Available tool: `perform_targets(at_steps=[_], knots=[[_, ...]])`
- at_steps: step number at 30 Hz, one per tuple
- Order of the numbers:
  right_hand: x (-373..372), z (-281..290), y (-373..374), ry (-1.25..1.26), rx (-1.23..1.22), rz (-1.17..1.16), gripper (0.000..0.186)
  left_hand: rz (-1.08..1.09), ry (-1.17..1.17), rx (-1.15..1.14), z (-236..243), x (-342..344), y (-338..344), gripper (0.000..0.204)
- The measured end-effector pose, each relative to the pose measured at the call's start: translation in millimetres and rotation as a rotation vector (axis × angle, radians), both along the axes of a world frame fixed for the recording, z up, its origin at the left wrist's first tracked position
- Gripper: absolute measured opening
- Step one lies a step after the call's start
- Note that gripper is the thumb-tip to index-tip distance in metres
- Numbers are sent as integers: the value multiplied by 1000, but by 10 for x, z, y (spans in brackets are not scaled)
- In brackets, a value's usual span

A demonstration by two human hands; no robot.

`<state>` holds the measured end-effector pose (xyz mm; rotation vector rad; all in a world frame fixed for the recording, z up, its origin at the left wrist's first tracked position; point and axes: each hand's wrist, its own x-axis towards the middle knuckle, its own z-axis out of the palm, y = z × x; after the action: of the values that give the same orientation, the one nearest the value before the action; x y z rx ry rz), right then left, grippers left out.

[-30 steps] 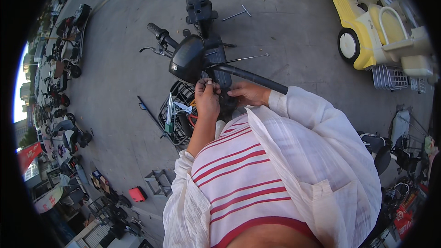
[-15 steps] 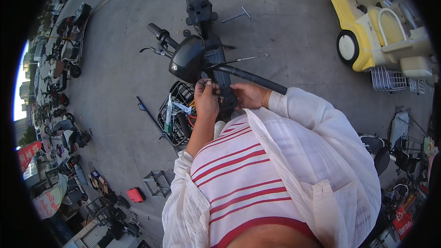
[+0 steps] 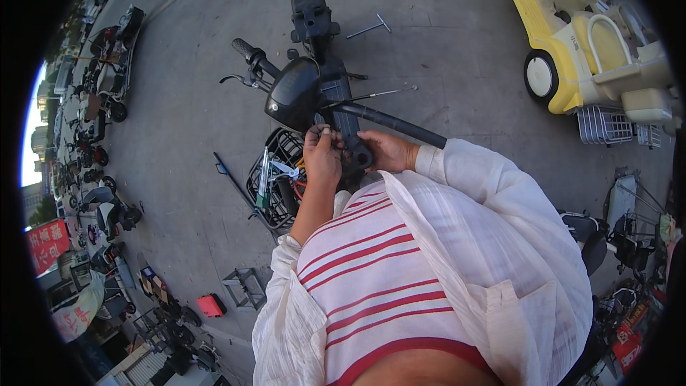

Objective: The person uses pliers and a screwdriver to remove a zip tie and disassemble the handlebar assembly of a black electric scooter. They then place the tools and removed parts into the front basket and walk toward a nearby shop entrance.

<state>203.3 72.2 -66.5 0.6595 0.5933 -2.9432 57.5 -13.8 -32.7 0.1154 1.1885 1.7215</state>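
A black electric scooter [image 3: 294,93] stands before me, with its handlebar turned; one end has a rubber grip [image 3: 244,48] and a brake lever, the other is a bare black tube [image 3: 400,123]. A thin cable [image 3: 379,93] sticks out above that tube. Just below the headlight housing, my left hand [image 3: 323,151] is closed in a pinch; what sits between its fingertips is too small to make out. My right hand [image 3: 389,150] curls against a dark part with a round hole [image 3: 361,156], its far fingers hidden.
A black wire basket [image 3: 255,171] beside my left forearm holds several tools. On the ground lie a T-handle wrench [image 3: 368,29], a blue-black bar [image 3: 232,182], a metal frame [image 3: 244,288] and a red case [image 3: 211,305]. A yellow vehicle [image 3: 564,64] stands right; parked scooters [image 3: 107,207] line the left.
The dark part's round hole now shows more plainly beside my right hand. Both hands stay nearly in place, and the whole view has shifted slightly.
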Motion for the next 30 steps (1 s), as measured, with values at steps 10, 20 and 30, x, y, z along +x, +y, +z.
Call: perform_targets(at_steps=[10,20,30], knots=[[-36,-55,-19,-36,-17,-48,42,1,-2,20,-62,-15,-5,8],[-23,-70,-2,34,-30,-25,42,0,-10,13,-83,-31,-12,8],[-41,-71,-31,37,10,-63,40,9,-5,24,-80,-20,-22,7]])
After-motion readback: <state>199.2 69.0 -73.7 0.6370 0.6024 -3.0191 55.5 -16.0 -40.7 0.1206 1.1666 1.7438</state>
